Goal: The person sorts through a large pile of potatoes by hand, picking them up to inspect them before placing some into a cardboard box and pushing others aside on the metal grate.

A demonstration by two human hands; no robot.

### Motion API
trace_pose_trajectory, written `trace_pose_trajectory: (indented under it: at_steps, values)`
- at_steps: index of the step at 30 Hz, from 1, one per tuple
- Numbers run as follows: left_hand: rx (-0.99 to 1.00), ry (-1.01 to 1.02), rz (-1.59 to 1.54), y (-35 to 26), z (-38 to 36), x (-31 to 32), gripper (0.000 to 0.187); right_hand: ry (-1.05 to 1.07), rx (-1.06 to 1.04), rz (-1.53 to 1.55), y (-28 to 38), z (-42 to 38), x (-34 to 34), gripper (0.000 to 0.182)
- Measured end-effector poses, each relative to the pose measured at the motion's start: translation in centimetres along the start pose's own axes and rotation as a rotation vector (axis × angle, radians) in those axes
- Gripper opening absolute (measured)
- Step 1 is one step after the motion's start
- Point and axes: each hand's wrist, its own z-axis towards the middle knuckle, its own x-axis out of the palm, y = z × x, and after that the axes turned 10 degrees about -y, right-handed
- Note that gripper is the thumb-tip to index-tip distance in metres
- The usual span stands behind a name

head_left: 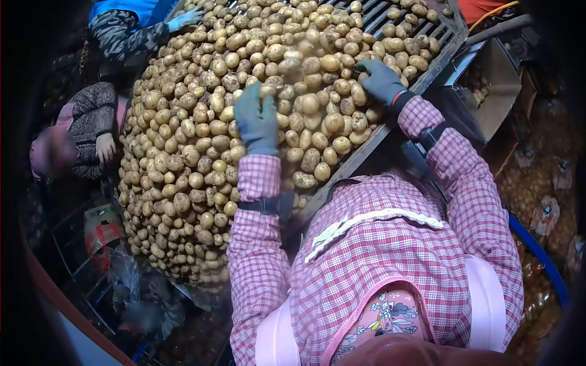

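A large heap of potatoes (201, 137), many with dirt on their skins, spreads over a slatted metal table (377, 13). My left hand (257, 119), in a grey-green glove, lies on the heap with thumb and fingers apart. Potatoes touch it, but none is visibly gripped. To the right, my right hand (383, 84) wears a similar glove. Its fingers are apart and reach over the potatoes near the table's metal edge (436, 73). Several potatoes lie between both hands.
An open metal chute or bin (497, 79) with potatoes inside stands at right. One person's blue-gloved hand (184, 20) touches the heap at top left; another person (91, 125) is at the left. A blue hose (540, 259) curves at right. A cardboard box (102, 227) stands lower left.
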Motion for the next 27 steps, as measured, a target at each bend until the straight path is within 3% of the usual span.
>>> trace_pose_trajectory:
  at_steps: [1,4,5,6,8,9,12,13,15,16,18,20,22,25,27]
  values:
    - [-0.047,0.1,-0.124,-1.6,-0.5,-0.2,0.031,0.04,0.067,0.092,-0.1,0.6,-0.3,0.032]
    - [-0.029,0.395,-0.282,-6.6,-3.7,0.9,0.031,0.143,0.63,0.76,-0.2,2.3,-2.4,0.03]
    - [0.077,0.39,-0.282,-8.6,-5.0,1.6,0.032,0.066,0.546,1.019,-1.9,2.6,-1.6,0.033]
    - [0.186,0.384,-0.283,-9.9,-5.8,2.4,0.033,-0.047,0.571,1.015,-1.3,2.7,-2.4,0.042]
    - [0.284,0.327,-0.255,-9.4,-6.7,5.3,0.024,-0.106,0.562,1.037,-0.8,2.1,-5.2,0.039]
    - [0.333,0.295,-0.243,-8.8,-6.8,6.9,0.021,-0.065,0.517,0.939,-1.5,1.6,-5.7,0.038]
    - [0.276,0.454,0.024,-6.5,-4.2,8.0,0.036,0.083,0.33,0.553,-1.0,-1.2,-8.1,0.027]
    - [0.312,0.362,0.059,-6.8,-2.6,7.8,0.035,0.167,0.265,0.517,0.3,-2.7,-7.4,0.026]
    - [0.327,0.172,0.037,-4.5,0.8,8.4,0.032,0.558,0.125,0.549,1.5,-5.3,-6.4,0.035]
    - [0.306,0.075,-0.021,-2.2,2.0,8.8,0.03,0.713,0.177,0.357,3.8,-5.5,-6.2,0.04]
    - [0.219,0.093,0.01,-2.5,4.9,6.2,0.025,0.489,-0.064,0.275,-0.8,-5.4,-0.8,0.044]
    - [0.194,0.056,-0.044,-3.0,4.8,4.2,0.028,0.357,0.017,0.212,-0.2,-3.8,-1.1,0.049]
    - [0.142,0.12,-0.122,-4.1,3.2,2.0,0.027,0.193,-0.058,0.256,0.1,-2.6,-1.3,0.058]
    - [-0.069,0.241,-0.135,-4.8,-0.8,-0.7,0.026,0.284,-0.062,0.132,1.0,-1.5,-1.6,0.053]
    - [-0.1,0.379,-0.096,-4.1,-4.5,-0.8,0.031,0.33,-0.117,0.037,1.3,-2.6,-0.9,0.048]
